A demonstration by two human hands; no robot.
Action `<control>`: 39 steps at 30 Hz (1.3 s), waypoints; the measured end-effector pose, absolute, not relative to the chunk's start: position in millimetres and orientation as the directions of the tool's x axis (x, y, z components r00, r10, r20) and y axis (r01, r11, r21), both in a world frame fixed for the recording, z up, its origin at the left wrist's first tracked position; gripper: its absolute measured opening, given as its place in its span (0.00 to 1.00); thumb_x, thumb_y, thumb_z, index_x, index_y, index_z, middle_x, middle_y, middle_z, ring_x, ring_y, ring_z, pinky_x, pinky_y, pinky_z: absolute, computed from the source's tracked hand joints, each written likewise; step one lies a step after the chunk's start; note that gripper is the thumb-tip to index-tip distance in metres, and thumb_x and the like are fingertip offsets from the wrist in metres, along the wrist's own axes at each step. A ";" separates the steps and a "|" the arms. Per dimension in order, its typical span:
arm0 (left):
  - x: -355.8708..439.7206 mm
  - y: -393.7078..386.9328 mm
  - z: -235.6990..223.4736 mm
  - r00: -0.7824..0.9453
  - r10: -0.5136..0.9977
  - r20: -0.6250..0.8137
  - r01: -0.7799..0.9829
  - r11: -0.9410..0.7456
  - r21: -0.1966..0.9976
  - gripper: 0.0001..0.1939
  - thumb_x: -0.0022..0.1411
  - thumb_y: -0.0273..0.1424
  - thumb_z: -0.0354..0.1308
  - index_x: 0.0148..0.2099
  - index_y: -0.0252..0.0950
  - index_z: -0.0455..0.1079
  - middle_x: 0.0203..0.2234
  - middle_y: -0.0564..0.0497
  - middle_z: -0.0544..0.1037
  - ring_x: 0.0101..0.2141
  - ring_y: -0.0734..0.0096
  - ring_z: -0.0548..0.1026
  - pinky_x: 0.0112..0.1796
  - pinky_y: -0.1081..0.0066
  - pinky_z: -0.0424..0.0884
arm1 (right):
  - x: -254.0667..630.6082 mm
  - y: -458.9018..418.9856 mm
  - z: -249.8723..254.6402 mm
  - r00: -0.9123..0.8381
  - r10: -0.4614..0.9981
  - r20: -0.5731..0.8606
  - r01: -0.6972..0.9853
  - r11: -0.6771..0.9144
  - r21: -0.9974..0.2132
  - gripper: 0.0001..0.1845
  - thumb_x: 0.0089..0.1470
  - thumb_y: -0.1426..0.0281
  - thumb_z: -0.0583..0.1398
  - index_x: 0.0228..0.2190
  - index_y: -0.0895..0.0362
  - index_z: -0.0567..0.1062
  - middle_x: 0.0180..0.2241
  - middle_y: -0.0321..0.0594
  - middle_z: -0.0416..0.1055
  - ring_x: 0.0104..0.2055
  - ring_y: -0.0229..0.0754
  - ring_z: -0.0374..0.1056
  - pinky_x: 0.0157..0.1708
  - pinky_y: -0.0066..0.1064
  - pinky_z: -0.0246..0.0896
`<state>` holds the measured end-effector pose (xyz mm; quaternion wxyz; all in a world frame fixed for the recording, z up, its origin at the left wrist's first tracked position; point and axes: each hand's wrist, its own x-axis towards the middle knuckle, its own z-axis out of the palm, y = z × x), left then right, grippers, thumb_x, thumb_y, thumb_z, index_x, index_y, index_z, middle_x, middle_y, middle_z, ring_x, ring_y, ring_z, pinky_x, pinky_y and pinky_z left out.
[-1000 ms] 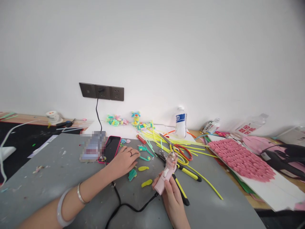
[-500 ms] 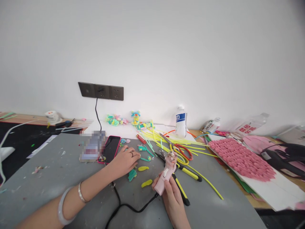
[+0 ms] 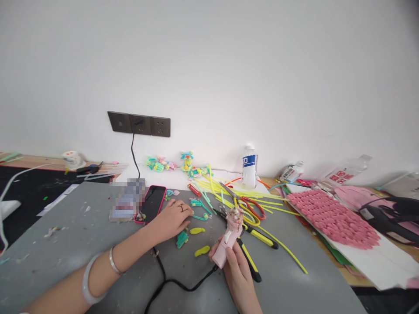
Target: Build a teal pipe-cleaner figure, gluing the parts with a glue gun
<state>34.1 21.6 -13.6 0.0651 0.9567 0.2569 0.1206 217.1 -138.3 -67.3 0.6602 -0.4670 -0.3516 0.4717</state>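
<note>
In my right hand (image 3: 237, 266) is a pink corded hot glue gun (image 3: 225, 246), its crusted tip pointing up and away from me. My left hand (image 3: 173, 218) is low over the table with its fingers bent together and the tips near a thin teal fuzzy-stem piece (image 3: 199, 216). Whatever those fingers pinch, if anything, is hidden. Just below that hand lies a teal folded piece (image 3: 182, 239). Two yellow fuzzy pieces, an upper one (image 3: 197, 230) and a lower one (image 3: 202, 250), rest between my hands.
Yellow-handled pliers (image 3: 250, 259), scissors (image 3: 252, 207) and yellow stems (image 3: 284, 248) lie beyond and right of the glue gun. A phone (image 3: 153, 203) is left. Its black cord (image 3: 183, 288) trails from the glue gun. Behind stand a bottle (image 3: 249, 170) and small fuzzy figures (image 3: 186, 161).
My left forearm and its bracelets have shifted slightly to the right. The left fingers and the glue gun in my right hand stay almost where they were.
</note>
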 end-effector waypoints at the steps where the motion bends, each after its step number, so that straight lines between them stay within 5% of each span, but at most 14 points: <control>1: 34.7 22.7 -12.7 0.839 0.510 0.188 0.478 -0.857 0.192 0.07 0.68 0.27 0.57 0.48 0.36 0.72 0.47 0.47 0.80 0.50 0.58 0.73 0.50 0.58 0.60 | 217.3 -138.4 -67.8 0.306 0.952 0.019 -0.292 0.113 -0.950 0.22 0.58 0.48 0.60 0.41 0.53 0.76 0.28 0.41 0.76 0.32 0.47 0.71 0.37 0.37 0.68; 8: 40.1 31.9 -8.5 0.854 0.499 0.147 0.461 -0.857 0.229 0.05 0.67 0.27 0.57 0.43 0.37 0.73 0.43 0.48 0.81 0.48 0.56 0.72 0.50 0.57 0.61 | 220.3 -137.8 -74.0 0.327 0.945 0.003 -0.276 0.098 -0.956 0.24 0.55 0.46 0.62 0.42 0.53 0.77 0.31 0.42 0.77 0.33 0.47 0.71 0.38 0.37 0.68; 14: 42.8 37.8 -7.1 0.795 0.578 0.182 0.481 -0.785 0.391 0.06 0.67 0.26 0.56 0.38 0.37 0.74 0.40 0.47 0.80 0.44 0.58 0.74 0.50 0.57 0.62 | 220.9 -137.1 -76.2 0.309 0.951 0.019 -0.268 0.107 -0.957 0.24 0.57 0.47 0.60 0.43 0.52 0.77 0.33 0.43 0.78 0.34 0.48 0.71 0.38 0.38 0.68; 21: 36.7 40.8 -5.6 0.683 0.696 0.221 0.534 -0.683 0.499 0.13 0.66 0.20 0.49 0.48 0.37 0.69 0.37 0.48 0.80 0.37 0.64 0.77 0.39 0.67 0.69 | 222.0 -136.5 -77.8 0.344 0.937 0.056 -0.229 0.142 -0.963 0.22 0.57 0.49 0.62 0.42 0.53 0.77 0.35 0.44 0.78 0.37 0.49 0.72 0.39 0.38 0.68; 30: 39.0 46.3 -13.2 0.701 0.703 0.123 0.567 -0.654 0.501 0.06 0.57 0.20 0.62 0.31 0.36 0.74 0.34 0.48 0.79 0.36 0.62 0.76 0.40 0.66 0.67 | 219.7 -136.9 -75.2 0.296 0.953 0.071 -0.250 0.149 -0.957 0.21 0.59 0.49 0.60 0.39 0.53 0.77 0.29 0.42 0.77 0.31 0.46 0.71 0.35 0.36 0.67; 36: 37.8 44.1 -11.3 0.679 0.729 0.081 0.592 -0.610 0.527 0.12 0.63 0.24 0.58 0.49 0.37 0.72 0.33 0.50 0.82 0.38 0.61 0.78 0.41 0.65 0.67 | 218.7 -136.1 -72.1 0.300 0.952 0.063 -0.257 0.144 -0.956 0.21 0.58 0.49 0.60 0.40 0.53 0.77 0.29 0.42 0.76 0.30 0.46 0.70 0.34 0.36 0.67; 39: 38.8 44.1 -11.4 0.686 0.726 0.043 0.595 -0.594 0.541 0.13 0.62 0.23 0.58 0.49 0.37 0.72 0.31 0.52 0.83 0.35 0.64 0.79 0.38 0.68 0.67 | 218.5 -136.3 -71.6 0.293 0.953 0.083 -0.250 0.160 -0.955 0.21 0.59 0.49 0.60 0.40 0.53 0.76 0.28 0.41 0.76 0.29 0.46 0.70 0.33 0.36 0.67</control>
